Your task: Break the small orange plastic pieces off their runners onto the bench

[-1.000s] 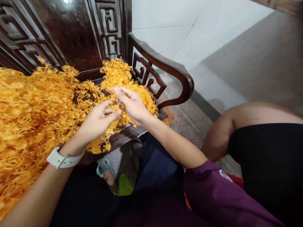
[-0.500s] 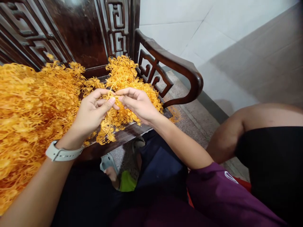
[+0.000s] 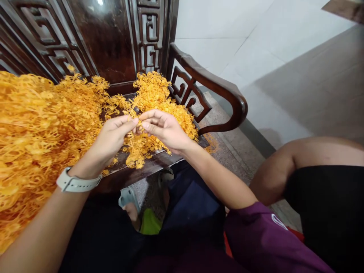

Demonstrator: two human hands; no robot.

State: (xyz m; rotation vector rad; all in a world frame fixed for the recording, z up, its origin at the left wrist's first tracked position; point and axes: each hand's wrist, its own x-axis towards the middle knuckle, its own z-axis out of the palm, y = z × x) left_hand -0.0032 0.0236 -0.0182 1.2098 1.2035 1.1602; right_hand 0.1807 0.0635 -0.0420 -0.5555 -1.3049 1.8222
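Observation:
My left hand [image 3: 113, 134], with a pale watch strap on its wrist, pinches a yellow-orange plastic piece with thin curly strands [image 3: 131, 111]. Its thumb and forefinger are pressed together. Fingertip to fingertip with it, my right hand [image 3: 165, 129] pinches at the same piece from the right; part of it is hidden behind the fingers. More curly strands [image 3: 136, 151] hang below both hands above the bench's front edge. Behind them lies a smaller heap of like pieces [image 3: 153, 91], and a much larger heap [image 3: 42, 144] fills the left side.
The heaps rest on a dark carved wooden bench [image 3: 153, 163] with a curved armrest [image 3: 210, 76] on the right. Another person's bent knee [image 3: 273, 163] is close by at the right. A slipper [image 3: 128, 199] shows on the speckled floor below. A pale tiled wall [image 3: 210, 22] stands behind.
The view has shifted slightly, so the bench sits a little lower and farther right. My left fingers have closed nearer together; both hands stay at the same piece.

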